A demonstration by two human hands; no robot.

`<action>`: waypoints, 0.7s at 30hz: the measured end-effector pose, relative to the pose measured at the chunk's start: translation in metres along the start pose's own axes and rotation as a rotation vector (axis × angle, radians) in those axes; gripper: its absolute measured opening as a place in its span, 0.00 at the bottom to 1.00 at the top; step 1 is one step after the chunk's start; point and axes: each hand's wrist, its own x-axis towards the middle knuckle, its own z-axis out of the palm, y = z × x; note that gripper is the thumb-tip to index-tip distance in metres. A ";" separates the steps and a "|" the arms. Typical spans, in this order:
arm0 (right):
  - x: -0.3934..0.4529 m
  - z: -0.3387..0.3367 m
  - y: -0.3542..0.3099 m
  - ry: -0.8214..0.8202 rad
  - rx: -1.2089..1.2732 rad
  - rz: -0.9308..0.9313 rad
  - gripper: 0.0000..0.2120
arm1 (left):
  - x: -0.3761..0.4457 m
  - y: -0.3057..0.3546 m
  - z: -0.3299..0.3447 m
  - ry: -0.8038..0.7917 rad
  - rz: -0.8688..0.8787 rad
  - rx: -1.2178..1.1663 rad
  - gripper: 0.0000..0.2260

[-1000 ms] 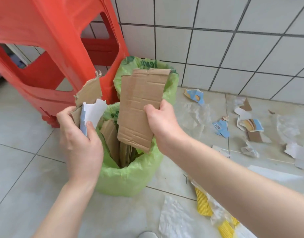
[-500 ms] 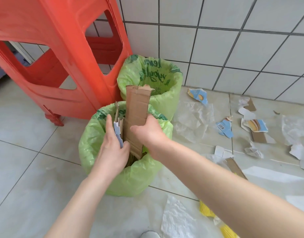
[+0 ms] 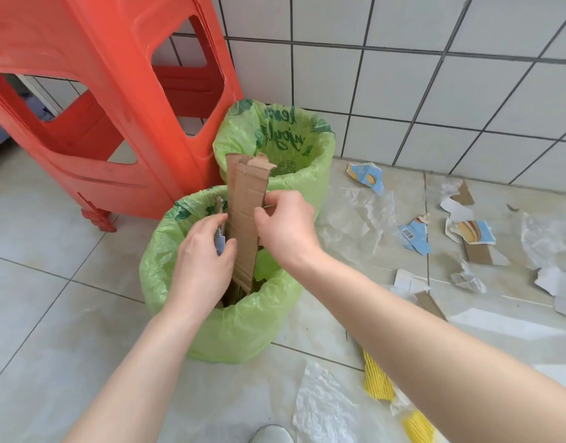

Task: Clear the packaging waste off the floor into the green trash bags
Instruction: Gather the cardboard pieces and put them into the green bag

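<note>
Two green trash bags stand by the tiled wall: the near bag [image 3: 230,327] and the far bag [image 3: 310,183]. A tall brown cardboard strip [image 3: 244,215] stands upright in the near bag, its top sticking out. My right hand [image 3: 286,228] pinches the strip's right edge. My left hand [image 3: 201,257] is inside the bag's mouth, its fingers closed on small torn card pieces [image 3: 220,243], white and blue. More cardboard shows deep in the bag.
A red plastic stool [image 3: 109,100] stands against the bags on the left. Torn blue-and-white carton pieces [image 3: 415,238], clear plastic film [image 3: 355,225], white paper [image 3: 326,407] and yellow foam netting [image 3: 377,378] litter the floor to the right. A shoe tip [image 3: 270,434] shows at bottom.
Both hands came down from above the bag into its mouth. The cardboard strip turned edge-on and sank deeper. The left hand's torn pieces went inside the bag.
</note>
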 end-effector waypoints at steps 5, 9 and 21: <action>-0.011 0.009 0.002 0.046 0.002 -0.042 0.10 | -0.001 -0.003 -0.001 0.041 -0.009 -0.026 0.21; -0.019 0.013 0.018 -0.146 -0.108 0.070 0.07 | -0.002 -0.009 0.002 -0.076 -0.012 0.032 0.19; 0.008 -0.010 0.011 0.020 -0.047 0.007 0.22 | 0.004 -0.003 0.007 -0.193 -0.065 0.072 0.16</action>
